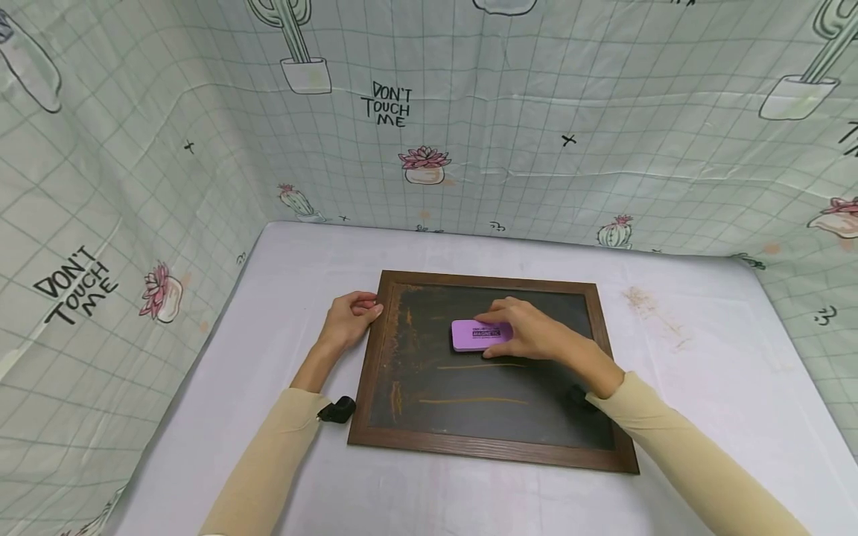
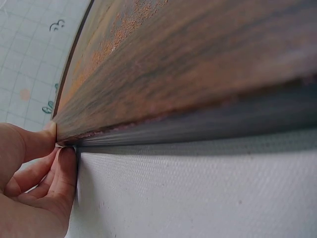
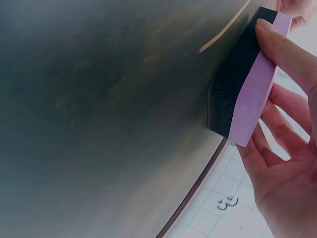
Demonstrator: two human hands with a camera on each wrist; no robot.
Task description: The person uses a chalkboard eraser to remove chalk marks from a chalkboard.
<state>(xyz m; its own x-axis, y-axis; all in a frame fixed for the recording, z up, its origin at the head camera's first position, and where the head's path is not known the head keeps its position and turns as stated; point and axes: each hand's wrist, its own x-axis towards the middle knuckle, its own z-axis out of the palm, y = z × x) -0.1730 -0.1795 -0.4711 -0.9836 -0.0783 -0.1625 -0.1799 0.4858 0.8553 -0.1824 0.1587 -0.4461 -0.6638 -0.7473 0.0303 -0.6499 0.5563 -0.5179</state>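
A chalkboard (image 1: 496,417) in a brown wooden frame lies on the white cloth. Orange chalk lines and smears mark its dark surface, thickest along the left side. My right hand (image 1: 536,331) grips a purple magnetic eraser (image 1: 462,336) near the board's upper middle. In the right wrist view the eraser (image 3: 255,94) shows its black felt side toward the board, with thumb and fingers on opposite edges. At the upper left, my left hand (image 1: 347,320) pinches the frame's edge. The left wrist view shows the thumb on top of the frame (image 2: 173,74) and the fingers against its outer side.
Orange chalk dust (image 1: 650,309) smudges the white cloth (image 1: 724,357) right of the board. A grid-patterned curtain (image 1: 503,134) with cactus drawings stands behind and along the sides. Small black devices, one of them a wrist camera (image 1: 338,409), sit at the sleeve cuffs.
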